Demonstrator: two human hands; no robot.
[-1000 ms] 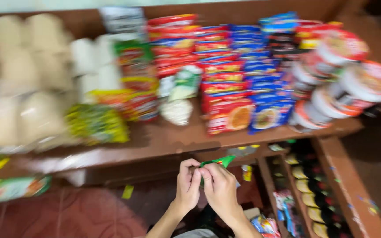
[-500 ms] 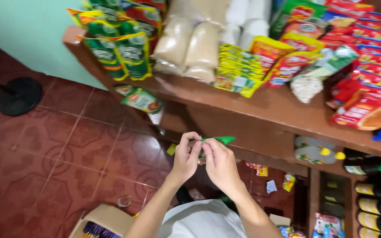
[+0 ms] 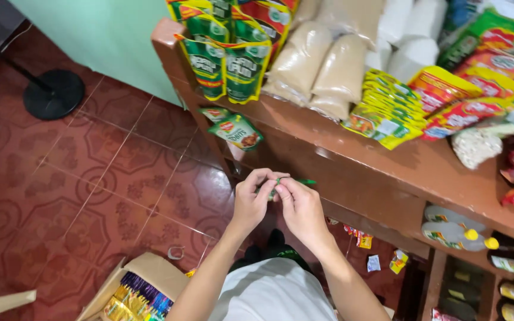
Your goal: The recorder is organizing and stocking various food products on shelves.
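Both hands, left hand (image 3: 251, 199) and right hand (image 3: 300, 208), pinch one small green packet (image 3: 292, 181) beside the wooden shelf (image 3: 352, 178).

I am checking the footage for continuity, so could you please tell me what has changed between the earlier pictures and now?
The view has swung left: the counter now sits to the right, and red floor tiles and a cardboard box have come into sight. The left hand and right hand stayed together at centre, keeping their grip on the small green packet.
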